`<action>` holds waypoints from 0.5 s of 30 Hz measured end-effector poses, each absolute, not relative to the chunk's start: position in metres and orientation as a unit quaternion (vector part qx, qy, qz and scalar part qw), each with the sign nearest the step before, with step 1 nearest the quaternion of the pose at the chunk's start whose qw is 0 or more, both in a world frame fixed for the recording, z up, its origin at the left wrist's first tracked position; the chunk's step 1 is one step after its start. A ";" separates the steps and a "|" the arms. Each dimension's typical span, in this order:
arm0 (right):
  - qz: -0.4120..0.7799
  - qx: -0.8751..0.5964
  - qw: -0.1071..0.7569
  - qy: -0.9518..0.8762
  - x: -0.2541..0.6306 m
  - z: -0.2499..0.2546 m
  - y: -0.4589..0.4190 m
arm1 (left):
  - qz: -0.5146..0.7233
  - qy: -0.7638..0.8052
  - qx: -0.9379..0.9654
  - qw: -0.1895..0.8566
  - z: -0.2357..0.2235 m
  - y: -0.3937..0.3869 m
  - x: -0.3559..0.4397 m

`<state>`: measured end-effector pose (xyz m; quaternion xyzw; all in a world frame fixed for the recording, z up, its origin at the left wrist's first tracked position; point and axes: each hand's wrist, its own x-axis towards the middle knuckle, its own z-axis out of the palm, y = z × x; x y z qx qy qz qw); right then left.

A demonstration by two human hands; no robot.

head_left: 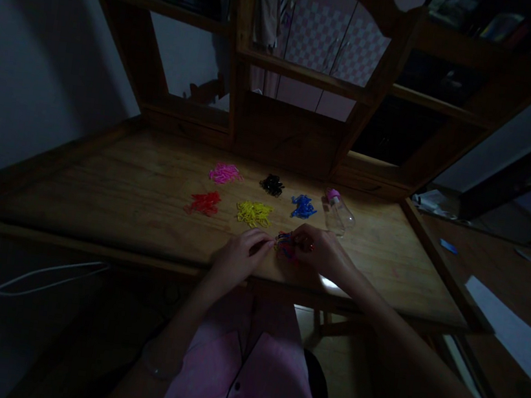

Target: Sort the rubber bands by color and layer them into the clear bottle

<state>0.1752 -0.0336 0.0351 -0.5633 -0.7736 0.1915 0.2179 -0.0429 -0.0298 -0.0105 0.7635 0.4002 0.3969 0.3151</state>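
Close to the front edge of the table, a mixed-colour pile point(283, 246) of small pieces that look like paper clips lies between my hands. My left hand point(243, 251) is at the pile's left side, thumb and fingertips pinched together; what they hold is too small to make out. Over the pile's right side bends my right hand point(316, 246), fingers closed down among the pieces, and its grip is hidden. Just beyond are sorted piles: yellow clips point(254, 213), red clips point(205, 203), blue clips point(303, 206), black clips point(272, 185) and pink clips point(224, 173).
A clear bulb-shaped bottle point(341, 217) with a pink cap lies behind my right hand. The wooden table point(101, 184) meets a shelf unit with a mirror point(316, 36) at the back. On the right, a white sheet point(506, 325) rests on another brown surface. A white cable point(30, 279) hangs at left.
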 end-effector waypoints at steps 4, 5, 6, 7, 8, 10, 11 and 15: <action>0.317 -0.538 0.313 -0.716 0.187 0.036 -0.029 | 0.408 0.392 0.754 0.333 -0.008 -0.030 -0.042; 0.363 -0.526 0.336 -0.692 0.190 0.037 -0.028 | 0.412 0.392 0.750 0.337 -0.007 -0.030 -0.041; 0.405 -0.516 0.356 -0.665 0.193 0.037 -0.027 | 0.417 0.394 0.746 0.338 -0.007 -0.030 -0.040; 0.440 -0.509 0.374 -0.638 0.195 0.037 -0.027 | 0.420 0.396 0.743 0.338 -0.006 -0.030 -0.038; 0.467 -0.505 0.390 -0.613 0.197 0.037 -0.027 | 0.424 0.399 0.740 0.335 -0.006 -0.030 -0.036; 0.506 -0.499 0.416 -0.568 0.199 0.037 -0.027 | 0.431 0.400 0.741 0.324 -0.005 -0.031 -0.031; 0.517 -0.497 0.428 -0.550 0.199 0.038 -0.026 | 0.433 0.397 0.745 0.316 -0.004 -0.031 -0.027; 0.529 -0.488 0.453 -0.526 0.199 0.040 -0.008 | 0.408 0.370 0.792 0.264 -0.001 -0.029 -0.014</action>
